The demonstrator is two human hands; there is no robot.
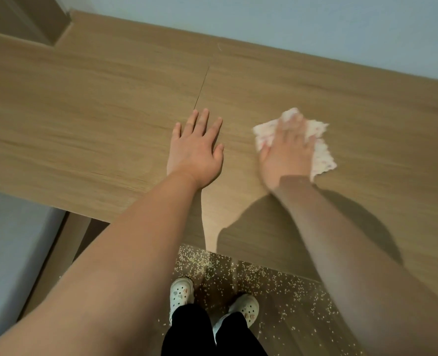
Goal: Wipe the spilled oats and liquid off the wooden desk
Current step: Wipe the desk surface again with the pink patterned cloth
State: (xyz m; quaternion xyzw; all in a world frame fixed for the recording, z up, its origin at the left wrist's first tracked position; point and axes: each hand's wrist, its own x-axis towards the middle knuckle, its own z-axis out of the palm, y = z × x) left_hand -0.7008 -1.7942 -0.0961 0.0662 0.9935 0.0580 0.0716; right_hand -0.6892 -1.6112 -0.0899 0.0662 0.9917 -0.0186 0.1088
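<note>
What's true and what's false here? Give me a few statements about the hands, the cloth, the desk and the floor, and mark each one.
1. The right hand presses a white cloth on the desk. True.
2. The left hand holds a sponge. False: it lies flat on the desk, fingers straight, holding nothing.
3. Oats are scattered over the floor below the desk edge. True.
4. The person stands barefoot. False: both feet wear white shoes.
</note>
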